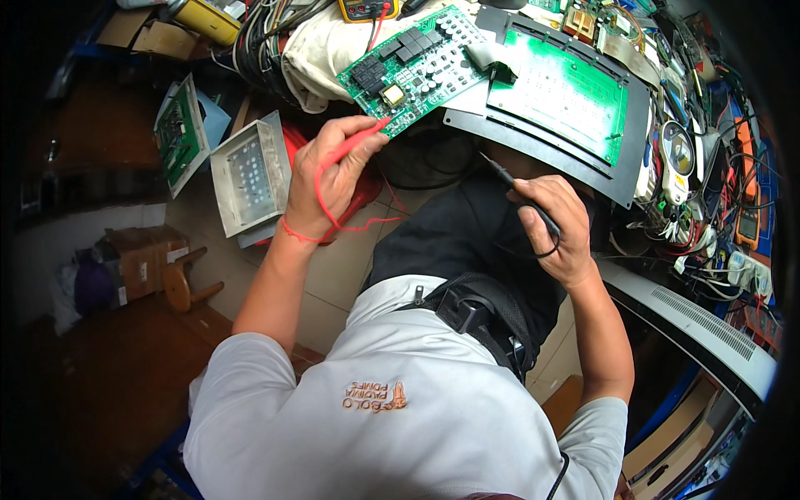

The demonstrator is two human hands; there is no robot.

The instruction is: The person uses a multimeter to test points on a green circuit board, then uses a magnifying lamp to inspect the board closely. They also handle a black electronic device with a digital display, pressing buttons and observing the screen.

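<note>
A red probe is pinched in the left hand, a black probe in the right; the circuit board is flanked by cables and a panel.

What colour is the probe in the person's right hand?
The probe is black; the head view shows it best.

At twelve o'clock, the picture's top edge is cutting off the yellow meter. At two, the right hand is partly hiding the black probe — at nine, a purple bundle is blurring.
</note>
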